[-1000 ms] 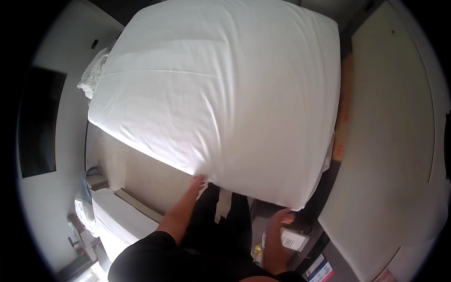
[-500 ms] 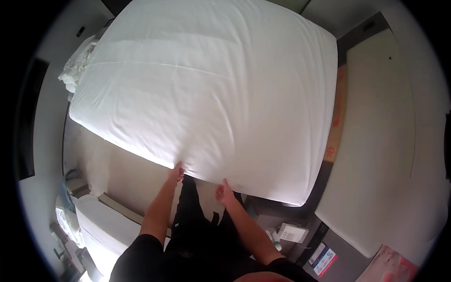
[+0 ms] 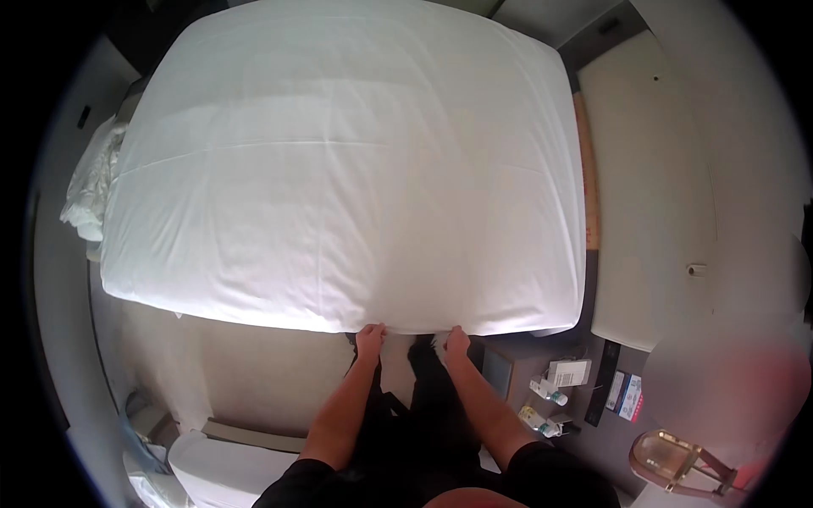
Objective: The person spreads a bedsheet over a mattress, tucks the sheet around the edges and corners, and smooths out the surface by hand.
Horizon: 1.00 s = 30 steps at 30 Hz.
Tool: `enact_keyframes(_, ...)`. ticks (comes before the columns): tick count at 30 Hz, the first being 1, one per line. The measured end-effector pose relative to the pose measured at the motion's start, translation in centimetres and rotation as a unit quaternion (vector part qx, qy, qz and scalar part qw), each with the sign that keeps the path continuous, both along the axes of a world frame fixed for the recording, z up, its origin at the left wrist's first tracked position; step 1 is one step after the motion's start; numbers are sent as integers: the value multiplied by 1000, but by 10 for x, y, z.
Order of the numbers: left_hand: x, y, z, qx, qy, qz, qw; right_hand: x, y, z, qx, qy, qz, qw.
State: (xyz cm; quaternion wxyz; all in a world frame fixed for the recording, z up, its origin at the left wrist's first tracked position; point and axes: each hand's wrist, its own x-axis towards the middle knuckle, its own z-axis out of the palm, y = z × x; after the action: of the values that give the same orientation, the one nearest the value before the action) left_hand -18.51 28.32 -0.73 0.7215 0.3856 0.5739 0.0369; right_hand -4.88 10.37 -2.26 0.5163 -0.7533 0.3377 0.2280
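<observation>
A white fitted sheet (image 3: 356,186) covers the wide mattress in front of me, with soft creases across its top and near side. At the near edge, my left hand (image 3: 370,343) is closed on the sheet, fingers pinching its hem. To the right, my right hand (image 3: 457,341) is also closed on the hem, thumb uppermost. Between the hands the hem is drawn slightly towards me. The mattress's underside is hidden.
A bedside table (image 3: 529,360) at the right holds a white box (image 3: 569,372) and small bottles. The padded headboard (image 3: 635,195) runs along the right. A bundled white cloth (image 3: 97,178) lies at the far left. Behind-left stands a white upholstered seat (image 3: 224,470).
My view has turned, so the bed's near edge looks more level. Both hands have shifted right in view, and my right hand has closed on the hem.
</observation>
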Motion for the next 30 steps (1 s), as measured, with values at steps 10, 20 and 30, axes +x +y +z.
enact_keyframes(10, -14, -11, 1, 27, 10, -39, 999, -19, -25, 10, 48, 25, -67, 996)
enact_keyframes(20, -3, 20, -12, -133, 72, 17, 988, -9, -3, 11, 118, 122, -49, 984)
enact_keyframes(30, -10, 26, 2, -18, 102, -25, 994, -10, -29, -6, -102, -83, 188, 973)
